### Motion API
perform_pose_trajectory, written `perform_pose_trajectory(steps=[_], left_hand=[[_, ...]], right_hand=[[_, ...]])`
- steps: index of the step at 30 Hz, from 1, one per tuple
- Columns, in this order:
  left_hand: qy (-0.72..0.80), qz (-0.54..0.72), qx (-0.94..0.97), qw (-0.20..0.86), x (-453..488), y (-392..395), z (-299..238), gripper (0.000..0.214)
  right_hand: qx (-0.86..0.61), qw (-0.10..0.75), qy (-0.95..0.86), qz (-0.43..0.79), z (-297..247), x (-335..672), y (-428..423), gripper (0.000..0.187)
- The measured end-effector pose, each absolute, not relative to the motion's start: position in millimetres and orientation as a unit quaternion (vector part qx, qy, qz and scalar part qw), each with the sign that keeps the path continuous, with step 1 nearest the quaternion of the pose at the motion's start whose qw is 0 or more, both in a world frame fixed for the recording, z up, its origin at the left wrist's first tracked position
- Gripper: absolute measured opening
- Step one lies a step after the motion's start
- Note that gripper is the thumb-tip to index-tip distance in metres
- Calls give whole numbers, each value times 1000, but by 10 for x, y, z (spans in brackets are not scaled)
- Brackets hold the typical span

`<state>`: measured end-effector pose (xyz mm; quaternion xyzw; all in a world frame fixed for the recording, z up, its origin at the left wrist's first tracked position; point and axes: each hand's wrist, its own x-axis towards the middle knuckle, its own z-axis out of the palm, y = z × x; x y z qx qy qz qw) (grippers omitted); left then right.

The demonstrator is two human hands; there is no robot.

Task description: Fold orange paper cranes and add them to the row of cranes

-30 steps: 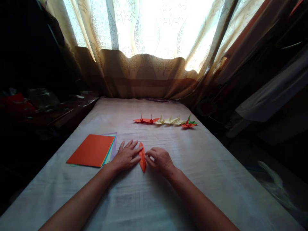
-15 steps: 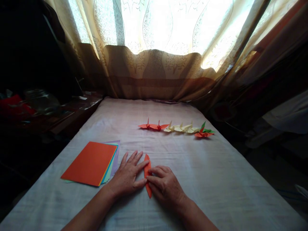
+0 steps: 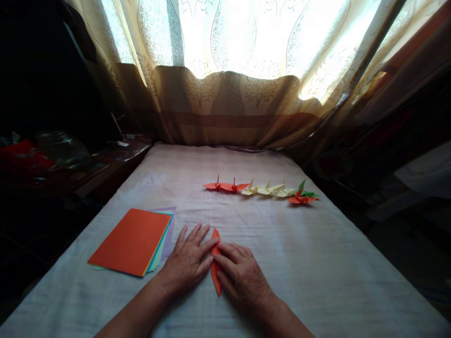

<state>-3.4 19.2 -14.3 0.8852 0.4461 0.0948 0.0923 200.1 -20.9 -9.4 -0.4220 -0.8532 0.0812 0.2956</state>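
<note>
A narrow strip of folded orange origami paper (image 3: 215,274), pointed at both ends, lies lengthwise on the pale cloth between my hands. My left hand (image 3: 186,260) rests flat with its fingers spread; its index finger and thumb touch the paper's left edge. On the other side my right hand (image 3: 243,272) has its fingers bent together, thumb and fingertips gripping the paper's right edge and middle. Part of the paper is covered by these fingertips.
Left of my hands lies a stack of coloured paper sheets (image 3: 132,241), orange on top. Farther back stands a row of folded cranes: red ones (image 3: 225,187), cream ones (image 3: 268,189), an orange one (image 3: 302,200) and a green one (image 3: 310,194). A curtain (image 3: 229,101) hangs beyond the cloth-covered surface (image 3: 317,267).
My right fingers have slid slightly up along the folded paper. The paper's lower tip has shifted a little left and toward me. The view has moved slightly.
</note>
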Motion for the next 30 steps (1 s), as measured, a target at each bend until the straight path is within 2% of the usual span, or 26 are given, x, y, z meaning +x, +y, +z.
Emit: perform_pose_trajectory(steps=[16, 24, 30], left_hand=[[445, 96, 887, 76, -27, 199, -164, 43], [456, 110, 880, 77, -11, 212, -175, 38], [475, 100, 869, 97, 26, 212, -136, 36]], right_hand=[[-423, 281, -858, 77, -119, 2024, -190, 29], [-378, 314, -869, 64, -147, 2130, -148, 15], [-347, 315, -878, 94, -98, 2171, -145, 16]])
